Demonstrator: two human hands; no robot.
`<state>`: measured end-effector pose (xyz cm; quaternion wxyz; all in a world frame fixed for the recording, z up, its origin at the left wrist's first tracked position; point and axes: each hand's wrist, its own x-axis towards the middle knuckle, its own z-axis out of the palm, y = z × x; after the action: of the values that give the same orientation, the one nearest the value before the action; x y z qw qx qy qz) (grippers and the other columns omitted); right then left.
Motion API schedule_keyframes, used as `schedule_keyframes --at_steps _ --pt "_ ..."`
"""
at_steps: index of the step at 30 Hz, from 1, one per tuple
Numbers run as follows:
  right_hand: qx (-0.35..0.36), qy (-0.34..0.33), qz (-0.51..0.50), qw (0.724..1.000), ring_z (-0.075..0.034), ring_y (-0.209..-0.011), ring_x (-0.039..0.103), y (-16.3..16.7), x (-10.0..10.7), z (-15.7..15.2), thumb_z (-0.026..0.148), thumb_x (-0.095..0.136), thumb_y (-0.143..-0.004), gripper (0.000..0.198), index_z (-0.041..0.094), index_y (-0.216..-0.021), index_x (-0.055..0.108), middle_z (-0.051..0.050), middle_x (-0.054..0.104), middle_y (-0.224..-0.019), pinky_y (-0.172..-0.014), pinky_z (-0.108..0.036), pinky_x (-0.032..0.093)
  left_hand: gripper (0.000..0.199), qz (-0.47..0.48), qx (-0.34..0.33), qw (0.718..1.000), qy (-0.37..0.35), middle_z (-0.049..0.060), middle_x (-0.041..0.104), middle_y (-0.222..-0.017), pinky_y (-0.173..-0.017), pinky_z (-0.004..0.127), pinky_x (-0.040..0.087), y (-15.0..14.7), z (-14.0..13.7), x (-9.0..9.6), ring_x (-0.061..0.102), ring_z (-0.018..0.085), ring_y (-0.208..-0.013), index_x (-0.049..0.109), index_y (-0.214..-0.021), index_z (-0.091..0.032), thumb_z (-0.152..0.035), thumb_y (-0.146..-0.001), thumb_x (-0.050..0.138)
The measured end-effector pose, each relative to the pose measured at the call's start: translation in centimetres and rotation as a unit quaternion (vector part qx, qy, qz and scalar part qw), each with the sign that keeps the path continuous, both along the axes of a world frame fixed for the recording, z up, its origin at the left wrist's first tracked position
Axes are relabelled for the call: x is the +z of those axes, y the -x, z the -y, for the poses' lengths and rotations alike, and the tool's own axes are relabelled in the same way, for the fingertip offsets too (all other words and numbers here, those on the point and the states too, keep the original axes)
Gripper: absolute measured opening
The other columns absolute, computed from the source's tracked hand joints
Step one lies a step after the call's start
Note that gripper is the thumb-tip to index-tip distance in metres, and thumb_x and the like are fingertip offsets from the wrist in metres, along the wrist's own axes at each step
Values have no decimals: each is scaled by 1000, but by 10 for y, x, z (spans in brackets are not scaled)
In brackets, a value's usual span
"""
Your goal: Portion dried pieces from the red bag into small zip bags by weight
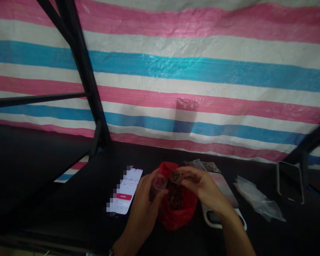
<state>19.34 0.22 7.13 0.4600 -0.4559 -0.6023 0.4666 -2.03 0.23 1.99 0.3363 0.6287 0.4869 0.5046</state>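
A red plastic bag (180, 215) stands open on the black table, with small brown pieces (174, 199) inside it. Over its left side, my left hand (149, 192) is closed around a small clear cup (160, 182), in which I make out no contents. My right hand (198, 183) grips a second small clear cup (175, 176) between thumb and fingers above the bag's far part. Brown pieces fill part of that cup. The two cups are close together, tilted toward me.
Left of the bag lies a lit phone (128, 190) showing a timer. A kitchen scale (224, 192) is partly behind my right forearm. Small filled zip bags (209, 166), clear plastic bags (258, 201) and a dark phone (290, 182) lie farther out. A black metal post (82, 71) rises at left before a striped tarp (202, 81).
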Motion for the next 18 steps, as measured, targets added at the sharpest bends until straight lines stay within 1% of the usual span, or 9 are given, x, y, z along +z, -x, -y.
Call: schedule_keyframes --at_steps 2,4,7,10,14,16,18 --pt "-7 -22 24 999 -23 -106 74 7 9 5 18 73 -85 29 25 -113 76 -5 79 -111 -99 -37 57 45 -35 -19 999 -12 10 68 -143 -118 56 46 -4 1 -2 59 33 -138 66 -138 -29 -32 -93 67" --pt "-24 -69 78 994 -21 -108 73 16 16 11 8 67 -85 32 25 -109 76 -4 77 -112 -100 -35 56 46 -62 -28 997 -22 11 68 -143 -117 58 46 -8 0 -5 59 34 -137 64 -140 -27 -30 -95 65" --pt "-27 -171 172 970 -18 -109 70 29 24 17 -5 55 -86 40 25 -102 77 -4 73 -113 -100 -32 53 47 -76 -29 996 -37 12 68 -142 -116 60 46 -14 -2 -10 60 34 -136 62 -142 -25 -29 -96 62" --pt "-9 -235 238 942 -18 -110 69 36 26 21 -8 45 -90 46 24 -101 76 -5 72 -116 -99 -32 53 46 -63 -37 996 -50 12 67 -143 -117 60 46 -18 -4 -15 59 34 -137 61 -143 -26 -29 -97 60" --pt "-30 -275 290 916 -20 -117 68 36 27 22 -8 42 -93 46 23 -103 74 -7 72 -121 -103 -35 52 49 -17 -41 998 -43 12 67 -143 -115 57 49 -20 -5 -16 61 34 -136 60 -146 -27 -34 -97 63" --pt "-51 -287 284 914 -20 -119 68 32 28 22 -6 44 -95 44 23 -108 74 -7 71 -125 -105 -35 51 51 6 -42 999 -29 13 66 -144 -114 56 50 -20 -5 -15 62 33 -135 59 -146 -27 -35 -96 63" --pt "-82 -276 271 918 -20 -118 68 26 29 21 -4 49 -94 41 24 -113 73 -7 71 -125 -105 -35 52 52 23 -42 999 -23 13 64 -147 -116 54 49 -18 -5 -12 61 32 -137 58 -147 -27 -35 -96 63"
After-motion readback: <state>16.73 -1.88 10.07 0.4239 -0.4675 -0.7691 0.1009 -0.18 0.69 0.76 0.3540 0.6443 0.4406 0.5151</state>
